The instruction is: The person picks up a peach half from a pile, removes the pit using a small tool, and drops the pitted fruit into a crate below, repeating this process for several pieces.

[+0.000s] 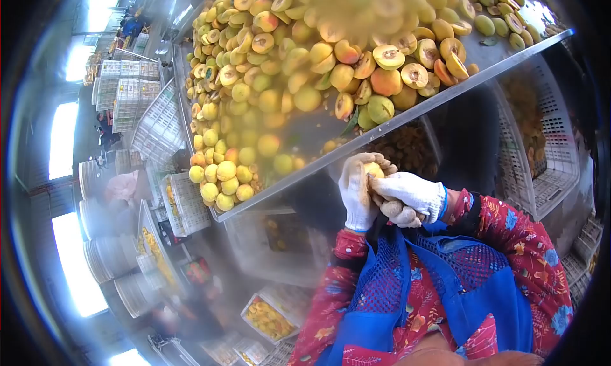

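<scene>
Both hands wear white knit gloves with soiled fingers and meet in front of my chest, just below the metal table edge. A yellow peach (373, 169) shows between them, mostly covered by the gloves. My left hand (356, 191) is curled around its left side, fingertips over the top. My right hand (407, 197) closes on it from the right, thumb lying across it and fingers folded beneath. Beyond the hands, a heap of peaches (386, 82) covers much of the metal table (312, 125); many are cut in half with pits showing, others whole.
Under the table edge sits a container of dark pits (407, 146). White plastic crates (557, 169) stand at the right. A translucent bin (248, 239) is below the table's left corner. Farther left are a crate of yellow fruit (270, 318), stacked crates (137, 96) and round tubs (108, 258).
</scene>
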A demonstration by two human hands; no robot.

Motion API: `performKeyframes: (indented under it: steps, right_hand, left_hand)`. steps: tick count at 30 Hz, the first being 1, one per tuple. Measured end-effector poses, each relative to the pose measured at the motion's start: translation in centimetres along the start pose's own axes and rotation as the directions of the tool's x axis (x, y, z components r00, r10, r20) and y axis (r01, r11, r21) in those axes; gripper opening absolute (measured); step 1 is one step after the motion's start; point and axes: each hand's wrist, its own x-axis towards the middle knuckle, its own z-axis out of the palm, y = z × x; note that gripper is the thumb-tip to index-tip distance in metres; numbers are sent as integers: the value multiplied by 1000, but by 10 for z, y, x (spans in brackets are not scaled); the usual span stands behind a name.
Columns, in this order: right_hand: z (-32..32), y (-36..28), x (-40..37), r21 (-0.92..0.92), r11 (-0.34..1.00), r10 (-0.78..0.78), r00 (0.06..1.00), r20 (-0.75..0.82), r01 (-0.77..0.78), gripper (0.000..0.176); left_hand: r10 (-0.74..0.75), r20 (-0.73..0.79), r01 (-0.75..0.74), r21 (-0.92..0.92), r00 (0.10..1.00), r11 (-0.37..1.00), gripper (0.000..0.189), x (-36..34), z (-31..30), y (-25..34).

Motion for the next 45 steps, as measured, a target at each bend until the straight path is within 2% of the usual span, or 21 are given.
performKeyframes:
  steps: [1, 3, 4, 7, 8, 11, 15, 18, 24, 28, 31, 32, 36, 39, 40, 41, 42, 43, 44, 45]
  right_hand:
    - [-1, 0, 1, 63, 998, 13, 999, -31, -11, 34]
    - [-6, 2, 2, -19, 999, -48, 994, -94, 46, 31]
    - [-8, 4, 1, -57, 996, -78, 989, -125, 71, 30]
    - [-5, 3, 1, 119, 993, 7, 1000, -29, -3, 30]
    - [-12, 4, 3, 206, 977, 47, 995, 84, -64, 32]
    - [-18, 5, 4, 399, 889, 101, 947, 306, -223, 34]
    - [-25, 12, 8, 403, 897, 18, 925, 379, -183, 37]
    - [-34, 15, 13, 458, 859, 11, 905, 426, -227, 38]
    - [-32, 13, 15, 478, 848, 34, 925, 378, -227, 42]
    - [-33, 8, 10, 354, 912, 91, 944, 316, -206, 38]
    - [-30, 14, 11, 438, 869, 48, 921, 387, -230, 38]
    - [-30, 17, 12, 426, 887, 5, 927, 374, -177, 38]
    - [-28, 19, 15, 347, 938, -73, 959, 274, -27, 40]
    - [-17, 13, 10, 295, 952, -164, 947, 278, 78, 41]
    - [-23, 11, 14, 307, 948, -176, 947, 267, 90, 41]
    - [-26, 15, 16, 330, 939, -185, 950, 253, 95, 42]
    - [-22, 12, 12, 272, 957, -141, 983, 121, 104, 42]
    - [-22, 9, 10, 241, 965, -151, 972, 180, 106, 42]
    - [-20, 5, 7, 221, 969, -142, 981, 135, 110, 40]
    - [-17, 3, 3, 206, 972, -130, 988, 86, 110, 38]
  left_hand:
    - [-78, -27, 79, 28, 997, 996, 40, 1, 0, 1]
    - [-225, -84, 231, 77, 971, 970, 40, 7, 0, 1]
    - [-243, -60, 250, 175, 968, 952, 39, 8, -8, 1]
    - [-177, -112, 209, 442, 978, 873, 36, 5, -9, 9]
    - [-159, -134, 202, 434, 978, 878, 37, 4, -4, 13]
    - [12, -80, 5, 214, 997, 977, 41, 0, -4, -2]
    - [55, -104, -45, 98, 993, 994, 47, 1, 3, -8]
    - [30, -168, -17, 78, 985, 997, 49, 2, 7, -9]
    - [11, -217, -13, -8, 976, 1000, 44, 1, 7, -5]
    - [-135, -29, 136, 393, 990, 909, 31, 3, -15, 8]
    - [-164, -94, 186, 315, 982, 931, 31, 3, -14, 4]
    - [-138, -152, 169, 211, 979, 963, 32, 1, -8, 1]
    - [-94, -249, 137, 160, 964, 978, 38, 6, -2, -7]
    - [-266, -468, 115, -326, 843, 938, 42, 14, 5, 0]
    - [-80, -450, 91, 2, 890, 996, 46, 17, -8, -10]
    - [-117, -420, 108, -45, 900, 993, 46, 11, -20, -20]
    - [-153, -399, 127, -92, 904, 988, 46, 3, -20, -11]
    - [-175, -369, 132, -138, 913, 982, 47, 4, -21, -3]
    - [-263, -384, 161, -278, 885, 947, 52, 4, -25, 3]
    - [-254, -388, 151, -276, 886, 949, 52, 0, -31, 8]
